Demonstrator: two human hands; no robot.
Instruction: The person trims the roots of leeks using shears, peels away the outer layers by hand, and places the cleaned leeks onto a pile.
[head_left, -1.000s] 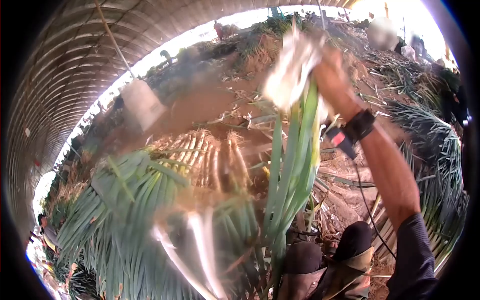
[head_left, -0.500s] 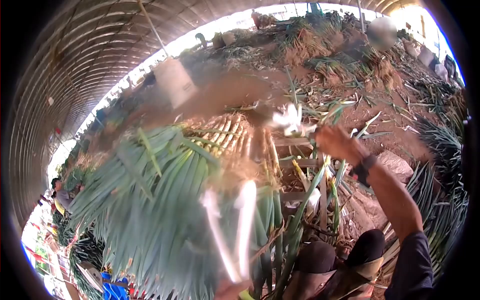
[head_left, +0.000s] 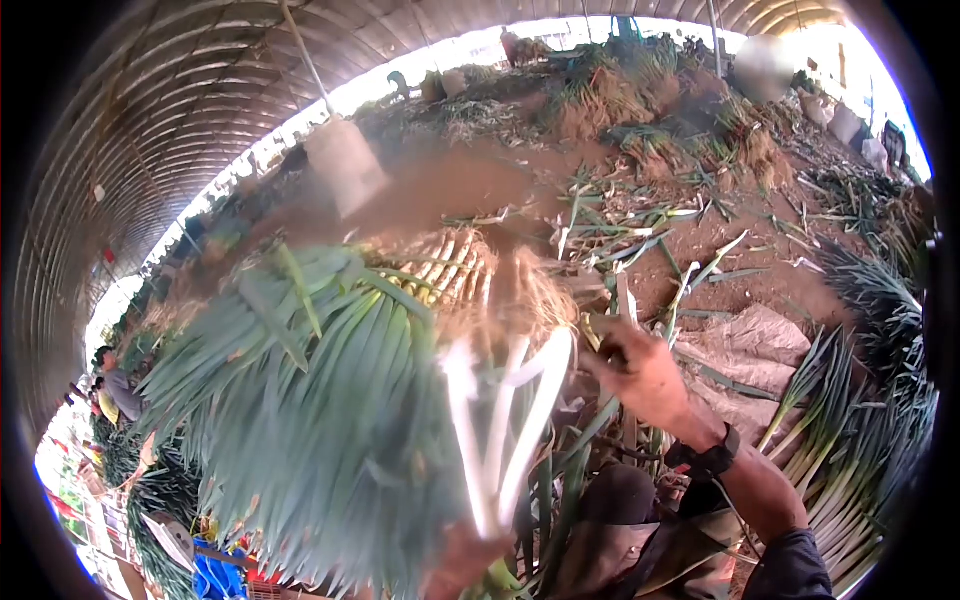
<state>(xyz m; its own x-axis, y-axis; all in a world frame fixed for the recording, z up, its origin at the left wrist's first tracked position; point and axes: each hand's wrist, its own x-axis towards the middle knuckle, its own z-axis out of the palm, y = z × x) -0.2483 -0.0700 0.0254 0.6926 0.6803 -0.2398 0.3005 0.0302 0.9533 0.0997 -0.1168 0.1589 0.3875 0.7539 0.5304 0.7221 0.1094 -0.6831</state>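
Observation:
My left hand (head_left: 462, 562), blurred at the bottom edge, grips a few long white leek stalks (head_left: 500, 430) that stand upright in front of me. My right hand (head_left: 640, 375), with a dark band on its wrist, sits at the upper right end of those stalks, fingers curled at the tip of the rightmost one. Motion blur hides exactly what the fingers pinch. Behind the stalks lies a big stacked bundle of leeks (head_left: 320, 400), green leaves toward me and brown roots (head_left: 480, 280) on the far side.
More leeks (head_left: 860, 480) lie at the right, beside a crumpled sack (head_left: 750, 345) on bare soil strewn with trimmed leaves. A pale shovel blade (head_left: 345, 165) stands on its pole behind the bundle. People sit at the far left (head_left: 112, 385). My knees (head_left: 640, 530) are below.
My right hand came down from high up, where it held white peelings, to the top of the stalks. The peelings are gone from it. The view has tilted downward.

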